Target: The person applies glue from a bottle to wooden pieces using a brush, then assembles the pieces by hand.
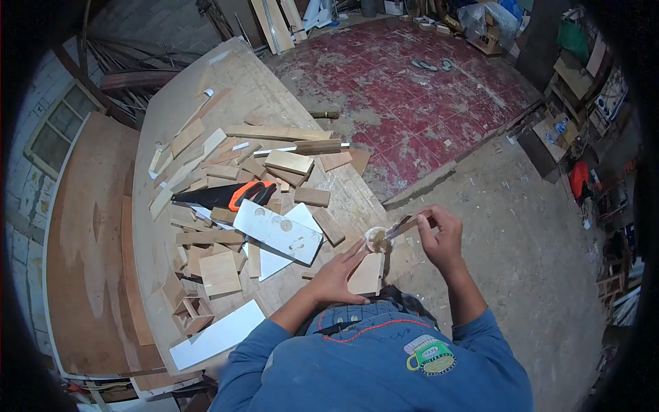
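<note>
1. Head view, the hands: the left hand (336, 278) lay flat on a pale wedge-shaped wooden block (367, 276) at the near edge of the large plywood workbench (171, 117). Its fingers were stretched out and slightly apart, pressing on the block rather than curled round it. The right hand (443, 240) was raised beside the bench's edge, thumb and fingers pinched together on a thin wooden stick (405, 224).
2. Head view, the key relation: the stick's long axis ran from the right hand's fingers down and to the left, and its far tip was at or in a small round pale cup (377, 238). Whether the tip touched the contents could not be told. The cup sat just beyond the block's far edge, between the two hands and nearer to the left hand's fingertips than to the right palm. The block lay just below the stick's tip, near it.
3. Head view, the surroundings: farther left on the bench lay a white board with round holes (278, 232), a handsaw with an orange and black handle (230, 195) and many loose wood offcuts (220, 273), all well apart from both hands.
</note>
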The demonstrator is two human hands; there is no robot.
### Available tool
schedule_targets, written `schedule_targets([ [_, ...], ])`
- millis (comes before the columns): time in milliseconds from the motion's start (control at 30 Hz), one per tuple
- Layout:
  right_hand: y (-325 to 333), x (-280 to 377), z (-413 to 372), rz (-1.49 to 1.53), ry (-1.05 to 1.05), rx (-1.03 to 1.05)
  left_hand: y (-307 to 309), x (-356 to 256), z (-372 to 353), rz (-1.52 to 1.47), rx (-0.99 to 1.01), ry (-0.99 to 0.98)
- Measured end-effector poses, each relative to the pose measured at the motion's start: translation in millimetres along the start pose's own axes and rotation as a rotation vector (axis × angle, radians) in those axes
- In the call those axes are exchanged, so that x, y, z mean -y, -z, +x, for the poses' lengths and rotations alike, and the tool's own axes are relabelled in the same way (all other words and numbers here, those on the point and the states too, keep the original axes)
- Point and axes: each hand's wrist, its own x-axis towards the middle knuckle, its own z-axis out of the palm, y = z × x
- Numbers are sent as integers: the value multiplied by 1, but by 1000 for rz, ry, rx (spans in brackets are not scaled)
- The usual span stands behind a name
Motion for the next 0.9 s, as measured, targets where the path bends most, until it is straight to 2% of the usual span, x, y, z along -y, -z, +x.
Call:
schedule_targets([
  [33, 0, -6, -2, -1, 2, 1, 1, 0, -2, -29, -17, 5],
  [100, 0, -13, -6, 95, -136, -31, 2, 1, -4, -57, -38, 10],
  [233, 1, -11, -9, 224, -203, -95, 0, 7, -12, -145, -145, 47],
  [267, 1, -7, -8, 240, -230, -73, -1, 9, -14, -202, -192, 60],
  [400, -15, -32, -11, 171, -261, 23, -4, 19, -16, -284, -155, 79],
  [467, -25, -33, -9, 175, -178, -6, -6, 17, -14, -566, -128, 120],
  [500, -29, -26, -9, 175, -178, -5, -7, 17, -13, -566, -129, 120],
  [567, -36, -13, -10, 11, 65, 154, -8, 17, -12, -535, -107, 99],
  [600, -39, -14, -16, -125, 80, 260, -9, 16, -11, -534, -104, 99],
  [633, -40, -15, -20, -125, 79, 257, -9, 14, -10, -502, -83, 82],
  [700, -41, -13, -22, -362, 180, 373, -8, 13, -6, -466, -68, 62],
  [867, -45, -17, -25, -453, 207, 410, -10, 2, -5, -371, -3, 27],
  [900, -48, -19, -24, -393, 152, 445, -9, 1, -4, -342, -7, 19],
])
